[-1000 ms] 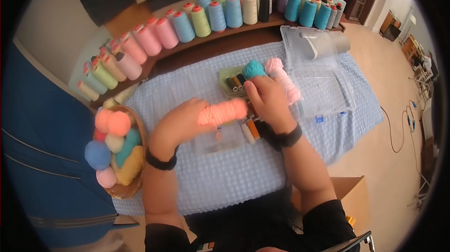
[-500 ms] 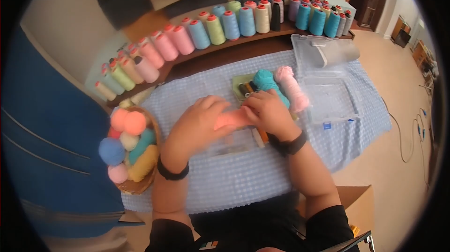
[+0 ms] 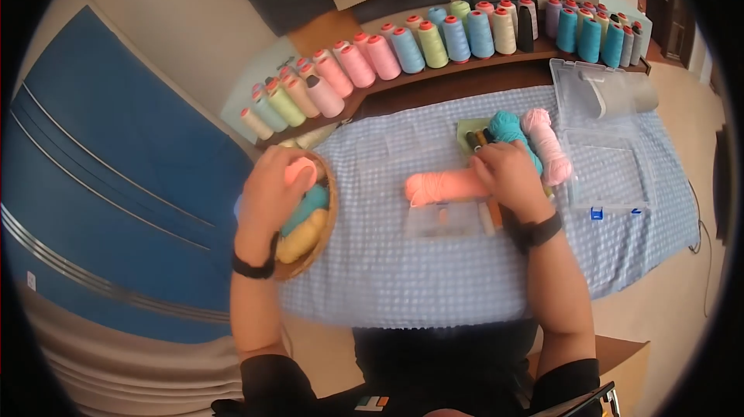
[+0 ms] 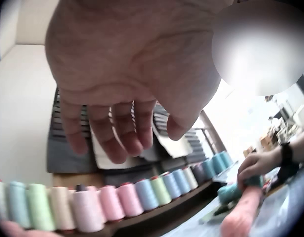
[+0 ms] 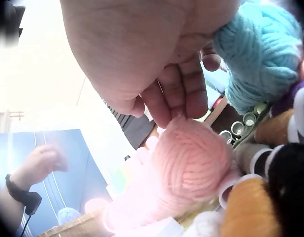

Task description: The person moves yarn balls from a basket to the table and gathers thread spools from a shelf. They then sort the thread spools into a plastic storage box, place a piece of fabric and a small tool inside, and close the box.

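Observation:
My right hand (image 3: 515,178) holds one end of a coral yarn skein (image 3: 438,187) by the fingertips; the skein lies crosswise over the table's middle. In the right wrist view, its wound end (image 5: 196,158) shows just under the fingers. Far to the left, my left hand (image 3: 267,200) is over the wicker basket (image 3: 333,211), its fingers loosely extended and its palm bare in the left wrist view. Around that hand in the basket are a coral yarn ball (image 3: 301,172), teal yarn (image 3: 311,204) and yellow yarn (image 3: 304,237), partly hidden by it.
Beyond my right hand lie a teal skein (image 3: 508,130) and a pale pink skein (image 3: 547,146), beside a green tray (image 3: 463,130) of small spools. An opened clear case (image 3: 608,200) stands at right. A small clear box (image 3: 434,222) sits before the coral skein. Thread cones (image 3: 407,49) line the back shelf.
My left hand has let go of the coral skein and moved left to the basket. My right hand now holds the skein alone. The head view has swung left.

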A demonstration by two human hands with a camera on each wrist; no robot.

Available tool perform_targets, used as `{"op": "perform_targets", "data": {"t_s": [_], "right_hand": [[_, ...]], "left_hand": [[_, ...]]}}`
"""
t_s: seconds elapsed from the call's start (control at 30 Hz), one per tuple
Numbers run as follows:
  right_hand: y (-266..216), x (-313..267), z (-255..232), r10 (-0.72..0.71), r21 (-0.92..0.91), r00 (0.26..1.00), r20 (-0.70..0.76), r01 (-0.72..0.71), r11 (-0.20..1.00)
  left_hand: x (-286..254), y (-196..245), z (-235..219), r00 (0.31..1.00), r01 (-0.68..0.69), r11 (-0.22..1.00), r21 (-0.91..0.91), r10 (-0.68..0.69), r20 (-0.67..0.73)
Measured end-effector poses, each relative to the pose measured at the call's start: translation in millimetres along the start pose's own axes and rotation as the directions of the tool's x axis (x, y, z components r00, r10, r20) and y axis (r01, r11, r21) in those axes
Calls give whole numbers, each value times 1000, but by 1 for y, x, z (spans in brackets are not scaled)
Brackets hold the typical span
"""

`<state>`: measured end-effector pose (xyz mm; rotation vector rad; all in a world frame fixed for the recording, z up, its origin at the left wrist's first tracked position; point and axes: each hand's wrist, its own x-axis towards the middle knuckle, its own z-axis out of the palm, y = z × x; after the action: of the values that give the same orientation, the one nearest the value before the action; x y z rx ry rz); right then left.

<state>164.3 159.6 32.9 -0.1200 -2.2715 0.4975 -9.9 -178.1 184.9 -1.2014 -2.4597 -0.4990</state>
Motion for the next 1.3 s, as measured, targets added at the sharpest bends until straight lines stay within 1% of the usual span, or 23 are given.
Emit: {"op": "perform_targets", "data": {"t_s": [0.1,0.2,0.3,0.4,0.43,0.5,0.6,0.7,0.8,0.9,1.0,1.03,1.1,1.13,1.2,1.23,1.3], "right_hand": [[-1,0,1,-11,13,1000,-26,12,1000],[-1,-1,1,8,24,1000,-21,-8,1000],[2,-1,1,-7,22,999,-36,7,1000],[2,-1,-2,1,5,1000,-28,-1,1000],[2,-1,-1,-14,4,999,-48,14,1000],[0,-1,-3,-3,-7,999,-45,3,1000],[0,-1,-2,-1,0,999,-48,1,1000],[3,-2,-1,2,5,999,-50,-2,1000],[4,-2,2,3,12,999,-52,-2,1000],[4,-1,0,-7,6,998,-66,8,1000],[3,-1,1,15,-10,999,-46,-16,1000],[2,-1,1,26,-17,999,-33,-26,1000],[4,-1,4,26,-10,999,-41,-26,1000],[4,-1,5,26,-7,999,-46,-26,1000],[4,-1,5,26,7,998,-54,-26,1000],[4,-2,5,29,13,998,-60,-28,1000],[5,-2,4,23,22,998,-59,-22,1000]], "left_hand": [[-2,-53,6,991,33,988,150,-52,124],[2,-82,24,964,139,985,104,-158,215],[3,-92,40,942,116,937,329,-209,262],[17,-85,38,857,196,931,309,-315,407],[19,-90,41,866,186,936,299,-300,400],[18,-103,50,879,174,943,284,-279,386],[17,-97,52,902,145,936,321,-258,345],[17,-90,58,898,142,916,376,-279,340],[19,-72,47,891,173,884,434,-329,314],[21,-54,29,935,198,883,426,-301,189],[21,-21,5,979,165,943,288,-191,66],[24,-3,-2,979,169,955,244,-192,75],[28,19,-7,992,54,989,141,-69,107],[29,27,-5,993,-5,996,88,-5,117],[32,41,8,987,-82,996,29,77,140],[35,49,14,981,-122,992,-1,121,150],[45,56,35,941,-272,959,-77,282,187]]}}
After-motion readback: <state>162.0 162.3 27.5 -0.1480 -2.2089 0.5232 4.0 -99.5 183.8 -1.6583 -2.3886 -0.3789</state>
